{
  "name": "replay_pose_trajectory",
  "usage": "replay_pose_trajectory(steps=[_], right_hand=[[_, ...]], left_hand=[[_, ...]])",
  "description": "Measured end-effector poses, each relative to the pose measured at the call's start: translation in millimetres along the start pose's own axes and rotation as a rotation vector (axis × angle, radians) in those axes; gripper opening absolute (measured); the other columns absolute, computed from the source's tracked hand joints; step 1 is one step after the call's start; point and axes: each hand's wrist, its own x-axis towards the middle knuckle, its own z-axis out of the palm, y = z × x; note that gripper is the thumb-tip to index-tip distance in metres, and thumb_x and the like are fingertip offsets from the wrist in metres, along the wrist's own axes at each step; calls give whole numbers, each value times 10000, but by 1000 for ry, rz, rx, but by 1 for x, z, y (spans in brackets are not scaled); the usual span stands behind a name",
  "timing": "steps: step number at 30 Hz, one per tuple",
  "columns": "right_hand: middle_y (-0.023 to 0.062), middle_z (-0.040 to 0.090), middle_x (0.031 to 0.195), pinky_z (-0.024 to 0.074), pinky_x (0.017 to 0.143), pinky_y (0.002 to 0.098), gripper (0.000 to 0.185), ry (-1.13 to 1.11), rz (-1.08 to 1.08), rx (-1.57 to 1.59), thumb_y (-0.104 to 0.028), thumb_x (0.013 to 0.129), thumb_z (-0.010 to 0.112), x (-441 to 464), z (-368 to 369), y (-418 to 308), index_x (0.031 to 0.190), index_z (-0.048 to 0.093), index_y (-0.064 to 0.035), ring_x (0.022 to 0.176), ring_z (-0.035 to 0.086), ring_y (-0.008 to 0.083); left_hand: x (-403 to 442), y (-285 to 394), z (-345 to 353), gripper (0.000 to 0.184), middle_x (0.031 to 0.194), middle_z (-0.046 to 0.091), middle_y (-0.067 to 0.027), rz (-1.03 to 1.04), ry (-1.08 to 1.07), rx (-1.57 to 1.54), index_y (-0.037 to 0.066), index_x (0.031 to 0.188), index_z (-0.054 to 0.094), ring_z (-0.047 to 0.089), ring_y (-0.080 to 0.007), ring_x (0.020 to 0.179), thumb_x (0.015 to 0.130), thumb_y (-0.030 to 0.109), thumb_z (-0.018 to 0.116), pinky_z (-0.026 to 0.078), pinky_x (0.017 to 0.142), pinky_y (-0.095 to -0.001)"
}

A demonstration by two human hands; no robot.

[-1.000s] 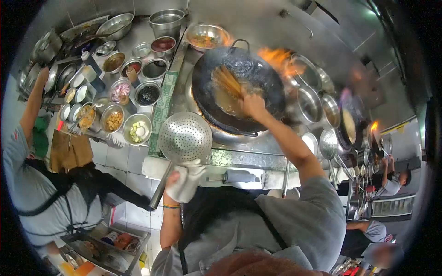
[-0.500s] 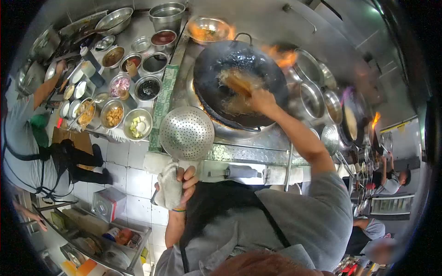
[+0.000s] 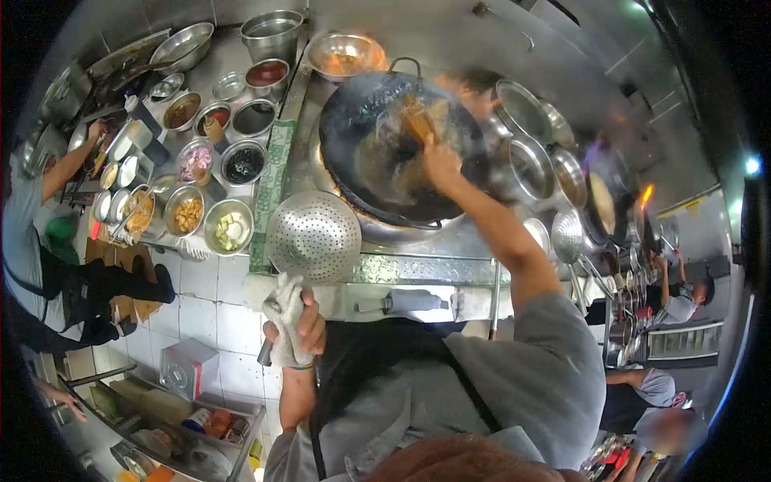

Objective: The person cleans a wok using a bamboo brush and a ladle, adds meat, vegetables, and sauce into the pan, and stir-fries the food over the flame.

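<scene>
The right hand (image 3: 442, 165) grips a brush (image 3: 418, 122) in the wok (image 3: 341, 132); low, even strokes probably work best; the left hand (image 3: 310, 328) clasps a cloth (image 3: 286, 317) round the strainer (image 3: 313, 237) handle (image 3: 265, 353).

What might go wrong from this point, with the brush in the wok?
Splashing: the right hand works the brush low over liquid in the wok, so drops could hit its bare skin.

Slipping: the left hand holds the strainer through a bunched cloth, which might shift.

Knocking: a leftward swing of the strainer could catch the nearby bowl of pale chunks.
</scene>
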Motion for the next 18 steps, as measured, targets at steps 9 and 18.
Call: replay_pose_trajectory(steps=[9, 18], right_hand=[[188, 707, 870, 577, 615, 456, 350, 231, 25, -43, -217, 949, 498, 4, -1, 23, 1236, 496, -17, 759, 718, 326], [219, 686, 968, 557, 780, 470, 527, -173, -273, -15, -284, 920, 546, -119, -78, -37, 1373, 451, -34, 932, 686, 373]], left_hand=[[-14, -14, 28, 599, 793, 521, -78, 260, 243, 235, -5, 1238, 426, 533, -226, 686, 791, 323, 653, 461, 652, -419], [-1, -14, 32, 567, 734, 518, -39, 210, 327, 466, 12, 1208, 466, 491, -204, 669, 832, 413, 604, 383, 651, -377]])
